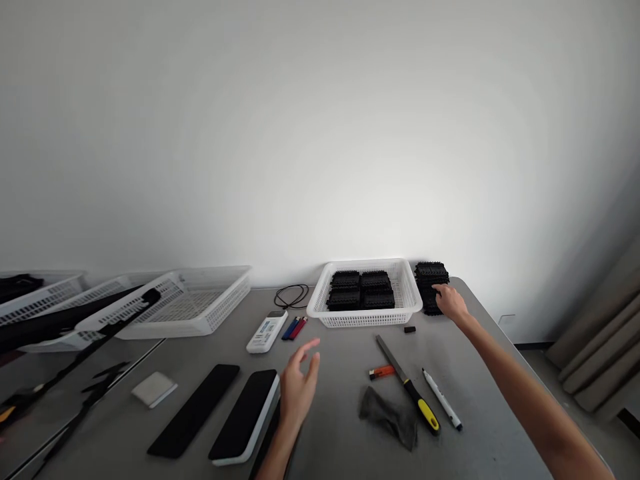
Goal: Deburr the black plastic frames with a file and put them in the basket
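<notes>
My right hand [450, 300] reaches to the far right of the grey table [345, 427] and rests its fingers on a stack of black ridged parts [430, 283] just outside a white basket [367, 319]. Whether its fingers grip the stack I cannot make out. More stacks of the same black parts [360, 289] fill that basket. My left hand [299, 383] hovers open above the table's middle, fingers spread, holding nothing, beside a black-and-white slab [246, 417].
Near the front lie a file with a yellow-black handle [407, 383], a white marker [443, 399], an orange lighter [381, 372], a dark cloth [389, 413], a flat black pad [194, 409]. Further back: a remote [267, 331], pens [295, 327], a cable loop [291, 295], empty white baskets [185, 303].
</notes>
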Available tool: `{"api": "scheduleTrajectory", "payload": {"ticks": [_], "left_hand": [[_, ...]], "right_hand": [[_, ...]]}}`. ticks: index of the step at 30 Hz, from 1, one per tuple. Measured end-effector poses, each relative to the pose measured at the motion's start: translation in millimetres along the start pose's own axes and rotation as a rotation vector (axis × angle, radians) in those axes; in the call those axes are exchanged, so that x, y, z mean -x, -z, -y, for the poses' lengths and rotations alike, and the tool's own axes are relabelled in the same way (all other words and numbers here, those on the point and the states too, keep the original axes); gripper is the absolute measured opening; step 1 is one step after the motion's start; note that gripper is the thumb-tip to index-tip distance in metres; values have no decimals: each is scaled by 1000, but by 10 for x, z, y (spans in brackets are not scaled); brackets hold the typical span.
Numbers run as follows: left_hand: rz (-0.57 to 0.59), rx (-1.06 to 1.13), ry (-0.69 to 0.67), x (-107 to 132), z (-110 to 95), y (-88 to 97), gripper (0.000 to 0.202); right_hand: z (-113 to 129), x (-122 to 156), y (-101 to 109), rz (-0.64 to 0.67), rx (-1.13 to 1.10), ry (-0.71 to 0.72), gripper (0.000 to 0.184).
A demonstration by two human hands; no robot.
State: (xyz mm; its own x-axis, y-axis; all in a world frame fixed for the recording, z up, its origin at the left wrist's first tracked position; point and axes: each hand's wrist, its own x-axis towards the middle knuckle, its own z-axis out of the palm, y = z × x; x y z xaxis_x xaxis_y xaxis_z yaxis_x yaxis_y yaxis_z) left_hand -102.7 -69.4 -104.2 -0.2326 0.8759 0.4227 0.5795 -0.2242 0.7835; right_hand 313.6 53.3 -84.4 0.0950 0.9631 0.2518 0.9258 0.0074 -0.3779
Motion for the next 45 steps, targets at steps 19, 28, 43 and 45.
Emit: {"api": "scheduleTrajectory", "payload": {"ticks": [19, 28, 43, 45], "left_hand": [[221, 270, 258, 860, -422, -251, 32], [328, 576, 392, 863, -598, -312, 59], [281, 636, 538, 873, -451, -309, 68], [248, 620, 531, 844, -405, -255, 65]], "right_hand": [[-414, 125, -149, 39, 311, 133, 34], [361, 1129, 79, -185, 127, 545, 36], [823, 2158, -512, -196, -117, 297, 62], [693, 2222, -657, -161, -73, 285, 55]]}}
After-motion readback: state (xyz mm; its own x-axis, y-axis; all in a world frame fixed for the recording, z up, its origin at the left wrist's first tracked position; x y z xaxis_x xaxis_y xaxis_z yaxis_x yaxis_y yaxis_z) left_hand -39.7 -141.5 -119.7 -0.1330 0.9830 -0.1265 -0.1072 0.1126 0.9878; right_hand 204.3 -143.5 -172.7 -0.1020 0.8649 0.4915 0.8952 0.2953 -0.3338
